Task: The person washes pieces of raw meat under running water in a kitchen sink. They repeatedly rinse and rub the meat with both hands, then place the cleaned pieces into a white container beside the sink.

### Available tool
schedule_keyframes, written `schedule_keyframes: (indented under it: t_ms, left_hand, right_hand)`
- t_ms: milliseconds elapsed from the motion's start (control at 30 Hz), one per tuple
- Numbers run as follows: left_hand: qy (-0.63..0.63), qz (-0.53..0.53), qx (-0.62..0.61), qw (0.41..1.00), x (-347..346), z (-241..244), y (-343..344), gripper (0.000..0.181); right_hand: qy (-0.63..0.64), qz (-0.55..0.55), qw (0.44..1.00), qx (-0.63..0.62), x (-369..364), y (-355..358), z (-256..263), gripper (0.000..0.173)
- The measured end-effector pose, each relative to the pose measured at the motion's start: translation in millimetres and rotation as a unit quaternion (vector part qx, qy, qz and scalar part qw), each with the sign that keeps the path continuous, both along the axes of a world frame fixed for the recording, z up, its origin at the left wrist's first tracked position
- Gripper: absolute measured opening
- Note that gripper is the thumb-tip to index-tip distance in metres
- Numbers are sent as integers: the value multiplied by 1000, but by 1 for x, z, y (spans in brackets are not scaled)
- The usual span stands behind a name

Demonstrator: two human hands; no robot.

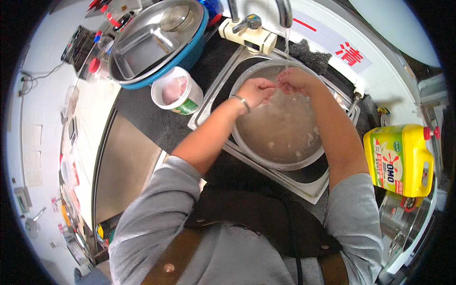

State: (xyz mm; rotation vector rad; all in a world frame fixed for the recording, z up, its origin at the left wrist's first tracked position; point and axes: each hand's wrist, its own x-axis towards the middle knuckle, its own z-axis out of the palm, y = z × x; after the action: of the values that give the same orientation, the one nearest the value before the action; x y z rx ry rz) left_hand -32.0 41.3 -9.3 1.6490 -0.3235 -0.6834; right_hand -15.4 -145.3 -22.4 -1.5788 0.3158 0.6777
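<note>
A large round metal basin [276, 166] sits in the sink [306, 194], holding cloudy water with small pale bits floating in it. Over its far part, my left hand [257, 93], with a bracelet at the wrist, meets my right hand [294, 81]. The fingers of both are curled close together at the water; whether something small is between them cannot be made out. A thin stream of water [287, 44] falls from the faucet spout [284, 14] beside my right hand.
Left of the sink stands a white plastic tub [195, 93] with pinkish contents. Behind it, a metal basin [117, 67] with trays rests in a blue basin [192, 57]. A yellow OMO detergent jug [406, 160] stands at right. A dark scouring pad [310, 57] lies behind the basin.
</note>
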Motion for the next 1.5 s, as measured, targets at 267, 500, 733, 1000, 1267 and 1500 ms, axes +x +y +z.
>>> schedule_keyframes:
  t_ms: [267, 500, 733, 1000, 1267, 1500]
  left_hand:
    - [212, 124, -214, 946, 16, -27, -50, 15]
    - [174, 70, -148, 971, 27, 8, -42, 14]
    - [165, 17, -131, 977, 35, 27, -41, 14]
    - [-27, 77, -113, 990, 37, 28, -54, 12]
    - [-116, 141, -126, 975, 30, 18, -61, 14]
    - [2, 141, -151, 978, 29, 24, -63, 14]
  right_hand:
    - [-257, 0, 958, -129, -8, -5, 12, 9]
    - [-419, -75, 875, -233, -28, 4, 29, 3]
    - [-441, -71, 887, -121, -30, -3, 39, 17]
    - [-176, -336, 898, 222, -44, 12, 42, 15]
    - [-220, -327, 903, 170, -35, 22, 29, 15]
    - [-296, -398, 860, 116, -31, 30, 29, 12]
